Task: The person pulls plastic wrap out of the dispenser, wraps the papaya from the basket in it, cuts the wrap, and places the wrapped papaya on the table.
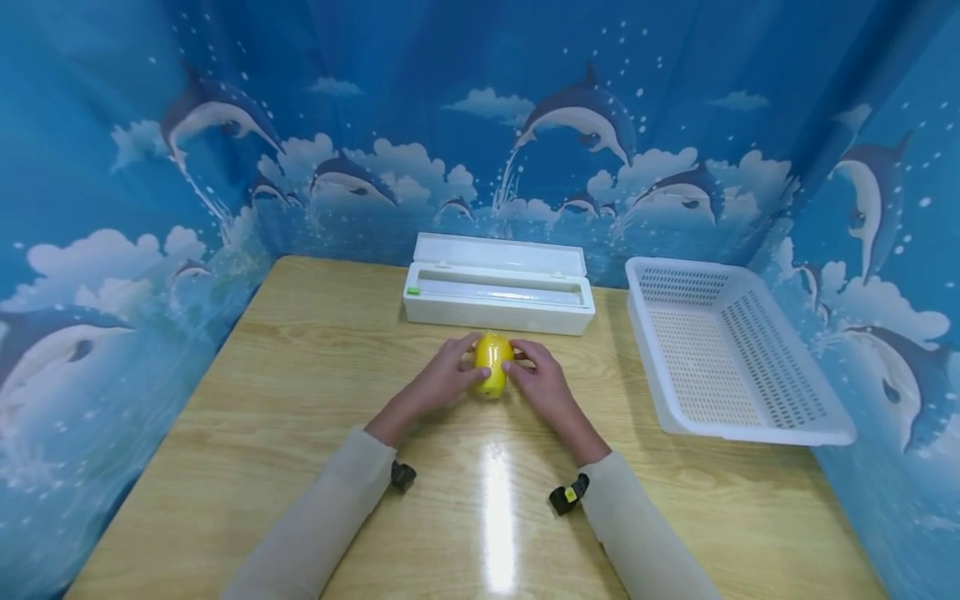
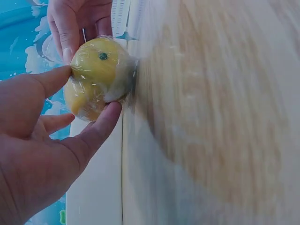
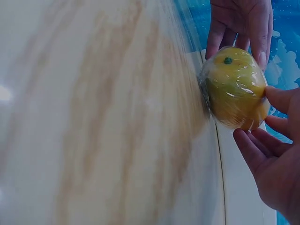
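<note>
A yellow fruit (image 1: pixel 492 367) with a small green stem spot is wrapped in shiny clear plastic film, crinkled in both wrist views. My left hand (image 1: pixel 447 372) holds its left side, thumb in front and fingers behind. From the other side my right hand (image 1: pixel 542 377) grips it the same way, its fingertips pressed to the wrapped fruit (image 3: pixel 236 89). Just behind the hands stands a long white film dispenser box (image 1: pixel 498 315), its lid (image 1: pixel 498 252) raised, with a roll of clear film (image 1: pixel 495 291) inside and a small green piece at its left end.
An empty-looking white perforated plastic basket (image 1: pixel 649 350) stands at the right side of the wooden table (image 1: pixel 300 400). A blue dolphin-print curtain (image 1: pixel 420 100) encloses the back and sides. Black wrist cameras (image 1: pixel 402 476) sit below both sleeves.
</note>
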### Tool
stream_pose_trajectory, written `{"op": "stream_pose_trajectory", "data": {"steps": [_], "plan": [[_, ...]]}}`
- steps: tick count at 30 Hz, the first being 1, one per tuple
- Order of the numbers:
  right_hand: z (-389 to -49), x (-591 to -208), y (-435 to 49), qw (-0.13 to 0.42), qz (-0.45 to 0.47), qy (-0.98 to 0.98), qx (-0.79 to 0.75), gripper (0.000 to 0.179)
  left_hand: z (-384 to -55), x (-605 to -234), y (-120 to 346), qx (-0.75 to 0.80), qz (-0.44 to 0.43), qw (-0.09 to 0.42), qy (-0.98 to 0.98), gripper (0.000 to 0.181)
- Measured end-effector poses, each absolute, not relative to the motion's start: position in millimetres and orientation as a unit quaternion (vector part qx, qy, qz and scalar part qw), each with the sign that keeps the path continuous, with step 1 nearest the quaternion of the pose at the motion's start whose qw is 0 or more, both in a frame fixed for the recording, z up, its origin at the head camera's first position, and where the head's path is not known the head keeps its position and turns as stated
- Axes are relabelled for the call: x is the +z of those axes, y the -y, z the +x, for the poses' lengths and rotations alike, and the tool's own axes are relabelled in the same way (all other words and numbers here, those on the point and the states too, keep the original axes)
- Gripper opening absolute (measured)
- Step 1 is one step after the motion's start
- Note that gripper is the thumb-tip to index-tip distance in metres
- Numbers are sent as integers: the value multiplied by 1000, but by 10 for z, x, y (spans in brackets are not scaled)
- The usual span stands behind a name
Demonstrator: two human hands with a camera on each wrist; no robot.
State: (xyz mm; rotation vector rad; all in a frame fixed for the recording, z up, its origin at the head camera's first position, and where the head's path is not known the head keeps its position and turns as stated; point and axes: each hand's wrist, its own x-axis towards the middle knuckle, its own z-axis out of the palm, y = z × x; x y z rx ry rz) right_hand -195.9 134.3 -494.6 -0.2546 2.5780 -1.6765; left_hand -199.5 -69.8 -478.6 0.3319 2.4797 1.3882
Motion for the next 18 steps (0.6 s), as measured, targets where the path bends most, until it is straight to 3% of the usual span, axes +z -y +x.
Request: {"op": "stream_pose_trajectory", "data": {"steps": [10,18], "plan": [[-1957,-4943,-1373,25,-118,-820,-560,44,-1979,-4806,703,442,84,131,-883,65],[-1964,-4965,-1358,39,-110,-820,-561,49,-1984,-4823,751,458,113,113,-874,63]]}}
